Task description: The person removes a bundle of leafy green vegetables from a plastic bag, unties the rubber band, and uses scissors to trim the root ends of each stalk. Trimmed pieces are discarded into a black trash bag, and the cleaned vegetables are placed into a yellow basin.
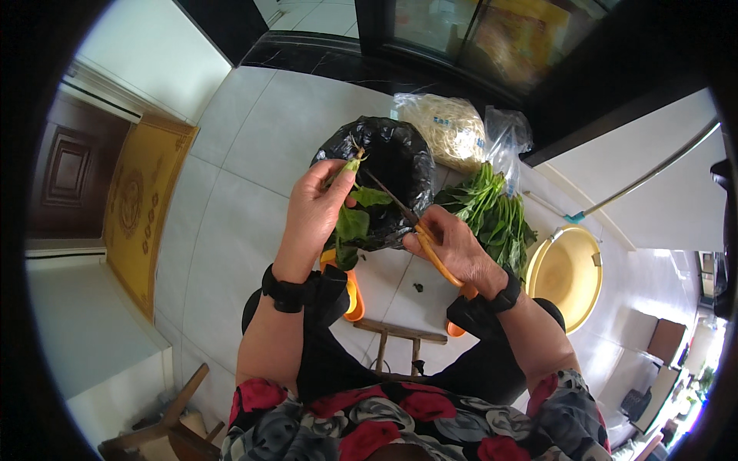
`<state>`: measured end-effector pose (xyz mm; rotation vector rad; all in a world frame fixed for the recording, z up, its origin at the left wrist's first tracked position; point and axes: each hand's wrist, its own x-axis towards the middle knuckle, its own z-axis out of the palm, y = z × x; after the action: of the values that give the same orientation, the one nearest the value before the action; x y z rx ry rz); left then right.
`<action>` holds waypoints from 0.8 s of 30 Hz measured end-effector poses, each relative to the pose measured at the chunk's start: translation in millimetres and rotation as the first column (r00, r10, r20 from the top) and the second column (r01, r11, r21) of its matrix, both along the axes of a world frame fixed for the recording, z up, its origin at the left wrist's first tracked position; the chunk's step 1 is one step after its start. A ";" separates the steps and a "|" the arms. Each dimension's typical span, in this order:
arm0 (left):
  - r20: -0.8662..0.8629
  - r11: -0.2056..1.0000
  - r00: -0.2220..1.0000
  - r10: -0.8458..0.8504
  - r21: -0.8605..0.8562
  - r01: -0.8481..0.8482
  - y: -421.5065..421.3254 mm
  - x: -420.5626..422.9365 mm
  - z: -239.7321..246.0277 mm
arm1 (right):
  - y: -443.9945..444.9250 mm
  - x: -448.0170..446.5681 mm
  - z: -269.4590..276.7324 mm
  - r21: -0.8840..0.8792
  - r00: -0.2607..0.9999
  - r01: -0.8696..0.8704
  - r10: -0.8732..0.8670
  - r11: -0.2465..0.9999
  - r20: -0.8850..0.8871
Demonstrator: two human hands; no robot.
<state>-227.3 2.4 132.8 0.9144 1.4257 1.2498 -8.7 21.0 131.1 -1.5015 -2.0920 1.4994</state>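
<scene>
Between the thumb and fingers of my left hand (324,193) is a leafy green plant (353,223), root end pointing up and away, leaves hanging down. My right hand (455,242) grips orange-handled scissors (429,248). Their dark blades reach toward the plant's stem, a little apart from the root end; whether the blades are parted I cannot tell. Both hands are over or beside a bin lined with a black plastic bag (412,135), whose inside is too dark to make out. Right of it, a heap of leafy greens (490,201) lies on the floor with stems pointing away.
Behind the greens stand a clear bag of pale strands (444,129) and another clear plastic bag (507,135). A yellow plastic basin (568,276) is at the right, below a long pole (646,173). A wooden stool (400,331) shows between my knees. Leaf scraps (418,287) dot the tiles.
</scene>
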 end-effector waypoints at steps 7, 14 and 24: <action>-0.420 0.988 0.908 0.016 0.145 0.050 -3.7 4.9 -12.1 | 0.1 0.9 -10.6 -0.028 0.997 0.044 -0.045 0.999 -0.055; -0.559 0.958 0.827 0.063 0.265 0.106 -4.7 12.8 -3.8 | 0.9 0.0 -1.2 0.016 1.000 0.029 -0.029 0.999 0.009; -0.598 0.949 0.801 0.029 0.268 0.166 -6.0 15.1 -1.6 | 1.0 -1.7 8.7 0.033 0.997 0.024 -0.027 0.999 0.067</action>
<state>-212.2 -3.6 131.2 1.6791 1.6754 1.1990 -10.3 22.0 139.8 -1.5820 -2.1146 1.4194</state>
